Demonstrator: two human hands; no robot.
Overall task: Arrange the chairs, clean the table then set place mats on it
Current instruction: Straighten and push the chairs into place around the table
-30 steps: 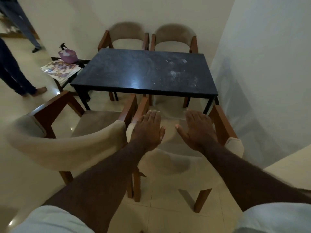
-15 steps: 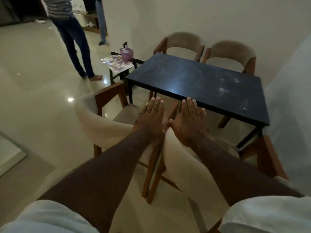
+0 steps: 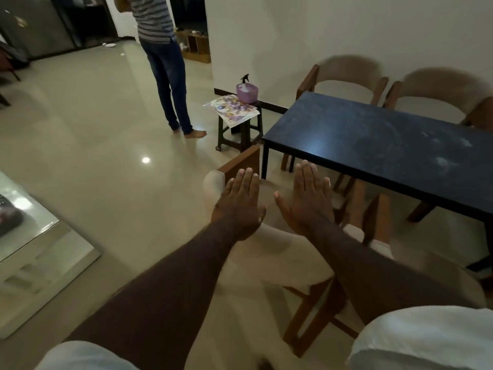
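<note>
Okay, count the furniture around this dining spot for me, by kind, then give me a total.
Beige upholstered wooden-framed chairs: 4
Black rectangular table: 1
Small dark stool: 1
Total: 6

I see two bare forearms, each ending in a short white sleeve at the frame's bottom. No rings or watch show on my left hand or right hand.

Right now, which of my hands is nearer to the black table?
Right. The right hand hovers open just short of the black table's near edge, while the left hand hovers farther out, beside the near chair's wooden arm.
</note>
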